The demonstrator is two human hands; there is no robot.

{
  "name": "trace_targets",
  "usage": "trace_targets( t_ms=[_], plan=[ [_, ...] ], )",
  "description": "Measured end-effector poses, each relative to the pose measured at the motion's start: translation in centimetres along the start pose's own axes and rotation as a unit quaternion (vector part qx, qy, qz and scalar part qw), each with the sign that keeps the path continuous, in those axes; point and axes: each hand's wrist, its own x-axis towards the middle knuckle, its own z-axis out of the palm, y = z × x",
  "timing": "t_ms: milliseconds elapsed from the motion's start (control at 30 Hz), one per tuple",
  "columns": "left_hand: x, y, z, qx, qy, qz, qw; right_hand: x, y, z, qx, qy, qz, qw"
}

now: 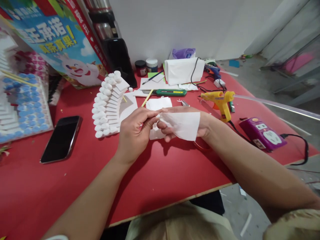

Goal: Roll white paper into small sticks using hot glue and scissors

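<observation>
A thin white sheet of paper [186, 125], slightly see-through, is between my two hands above the red table. My left hand [135, 133] is closed, its thumb and finger pinching the sheet's left end. The sheet covers much of my right hand [203, 125]; its curled fingers show below the paper and meet my left fingertips. Under the hands lie more white paper pieces [158, 103]. Close on the left stands a curved piece built of white card steps [113, 106] and rolled white paper knobs [102, 110].
A black phone [61, 139] lies at left, near a blue-and-white knobbed piece [27, 106]. Behind my hands are a green cutter [172, 92], paint jars [151, 64] and a folded white paper stack [183, 71]. A yellow glue gun [221, 101] and purple power box [263, 133] sit at right.
</observation>
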Motion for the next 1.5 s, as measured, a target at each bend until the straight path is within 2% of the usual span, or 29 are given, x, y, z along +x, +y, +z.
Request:
trace_targets(
  t_ms=[133, 267, 400, 500, 600, 667, 767, 867, 967, 1100, 1167, 1233, 1300, 1400, 1500],
  plan=[
    [0.1, 0.2, 0.1, -0.034, 0.002, -0.034, 0.999, -0.3, 0.1, 0.2, -0.028, 0.049, -0.036, 0.998],
    [0.1, 0.5, 0.4, -0.065, 0.01, -0.102, 0.993, -0.5, 0.0, 0.6, -0.112, 0.096, -0.061, 0.987],
    [-0.1, 0.5, 0.8, -0.132, 0.009, -0.193, 0.972, -0.7, 0.0, 0.7, -0.24, 0.144, -0.087, 0.956],
    [-0.2, 0.1, 1.0, -0.178, 0.019, -0.231, 0.956, -0.7, 0.3, 0.9, -0.367, 0.213, -0.126, 0.897],
    [-0.1, -0.1, 1.0, -0.185, 0.034, -0.233, 0.954, -0.3, 0.9, 1.1, -0.496, 0.288, -0.192, 0.797],
    [0.0, 0.1, 1.0, -0.174, 0.041, -0.224, 0.958, -0.1, 1.2, 1.3, -0.547, 0.311, -0.232, 0.742],
    [0.0, 0.6, 1.0, -0.139, 0.046, -0.202, 0.968, 0.1, 1.7, 1.9, -0.566, 0.321, -0.263, 0.713],
    [-0.2, 0.9, 0.9, -0.086, 0.059, -0.147, 0.984, 0.2, 2.1, 2.4, -0.568, 0.324, -0.275, 0.704],
    [-0.4, 0.7, 0.9, -0.02, 0.07, -0.062, 0.995, 0.3, 2.3, 2.7, -0.565, 0.323, -0.282, 0.705],
    [-0.7, 0.0, 1.1, 0.048, 0.091, 0.039, 0.994, 0.4, 2.5, 2.4, -0.555, 0.32, -0.297, 0.708],
    [-0.8, -0.2, 1.3, 0.058, 0.106, 0.068, 0.99, 0.4, 2.5, 2.2, -0.551, 0.318, -0.303, 0.71],
    [-0.8, -0.2, 1.3, 0.043, 0.108, 0.061, 0.991, 0.4, 2.4, 2.2, -0.544, 0.318, -0.306, 0.713],
    [-0.6, 0.0, 1.3, -0.003, 0.103, 0.021, 0.994, 0.4, 2.3, 2.2, -0.53, 0.317, -0.31, 0.723],
    [-0.2, 0.2, 1.2, -0.099, 0.092, -0.053, 0.99, 0.3, 2.1, 2.4, -0.481, 0.307, -0.307, 0.761],
    [0.0, 0.1, 1.1, -0.136, 0.084, -0.079, 0.984, 0.3, 1.9, 2.6, -0.439, 0.294, -0.295, 0.796]
  ],
)
